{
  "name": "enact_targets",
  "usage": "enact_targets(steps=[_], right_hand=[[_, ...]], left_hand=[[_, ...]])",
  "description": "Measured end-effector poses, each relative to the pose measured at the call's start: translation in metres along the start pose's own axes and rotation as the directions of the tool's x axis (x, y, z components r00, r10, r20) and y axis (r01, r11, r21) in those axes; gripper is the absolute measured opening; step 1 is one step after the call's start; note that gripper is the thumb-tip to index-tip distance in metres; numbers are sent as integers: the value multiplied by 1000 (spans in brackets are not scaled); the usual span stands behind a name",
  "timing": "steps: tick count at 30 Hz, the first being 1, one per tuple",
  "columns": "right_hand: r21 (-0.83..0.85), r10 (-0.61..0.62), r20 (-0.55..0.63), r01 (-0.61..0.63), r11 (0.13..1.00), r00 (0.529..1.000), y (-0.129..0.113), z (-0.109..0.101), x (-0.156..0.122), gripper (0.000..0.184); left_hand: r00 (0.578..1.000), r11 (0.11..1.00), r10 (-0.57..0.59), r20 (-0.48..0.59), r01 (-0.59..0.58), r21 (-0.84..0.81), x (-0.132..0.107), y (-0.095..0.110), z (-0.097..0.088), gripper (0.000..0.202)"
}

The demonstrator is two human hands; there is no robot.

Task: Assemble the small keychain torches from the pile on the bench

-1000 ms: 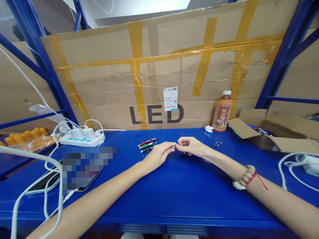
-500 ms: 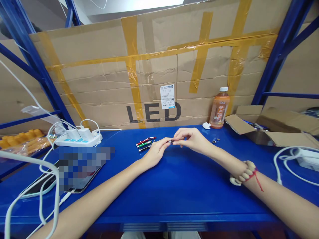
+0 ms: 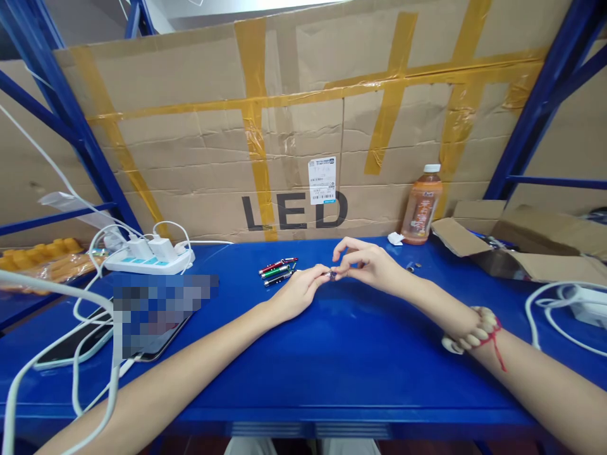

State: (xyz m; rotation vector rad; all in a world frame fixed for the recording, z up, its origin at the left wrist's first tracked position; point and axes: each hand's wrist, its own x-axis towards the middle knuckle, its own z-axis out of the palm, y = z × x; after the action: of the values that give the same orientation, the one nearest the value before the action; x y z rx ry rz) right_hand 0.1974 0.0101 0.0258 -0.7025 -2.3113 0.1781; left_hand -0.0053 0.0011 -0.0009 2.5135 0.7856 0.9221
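Head camera, and all eyes on the middle of the blue table [image 3: 332, 366], where the two hands meet over a small shiny piece [image 3: 332, 275]. Left hand [image 3: 294, 296]: closed, thumb and fingers pinching that piece at the tips. Right hand [image 3: 372, 268]: fingers curled, tips right up against it, though whether they grip or merely touch, I cannot tell! It looks light, stiff and metallic, probably slick and easy to drop; I'd take hold by its sides, with the pads, letting the end show. Most of it is hidden by fingers.

Just beyond the left hand lie a red tube [image 3: 279, 265], a green tube [image 3: 275, 272] and a black tube [image 3: 275, 280], side by side, liable to roll if knocked. Out right, tiny parts [image 3: 410, 268] sit near the bottle [image 3: 422, 210], with the open box [image 3: 540, 268] beyond. Cardboard [image 3: 203, 170] walls off the back edge, so elbow room is best toward the front edge, between the forearms.
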Motion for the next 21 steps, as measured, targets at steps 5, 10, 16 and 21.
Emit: enact_targets(steps=[5,10,16,21], right_hand=[[-70,50,76,-44,997,996,-10,-5,-1,21],[-5,98,58,-97,995,994,-12,-1,-1,19],[124,186,30,-188,974,982,-4,7,0,21],[161,214,3,-211,964,977,-4,11,-1,21]], left_hand=[[999,998,12,45,-15,62,-1,0,0,26],[1000,995,9,28,-12,100,0,0,0,24],[999,990,34,-8,-32,139,1,-3,1,22],[998,989,48,-42,-42,142,1,-4,2,22]])
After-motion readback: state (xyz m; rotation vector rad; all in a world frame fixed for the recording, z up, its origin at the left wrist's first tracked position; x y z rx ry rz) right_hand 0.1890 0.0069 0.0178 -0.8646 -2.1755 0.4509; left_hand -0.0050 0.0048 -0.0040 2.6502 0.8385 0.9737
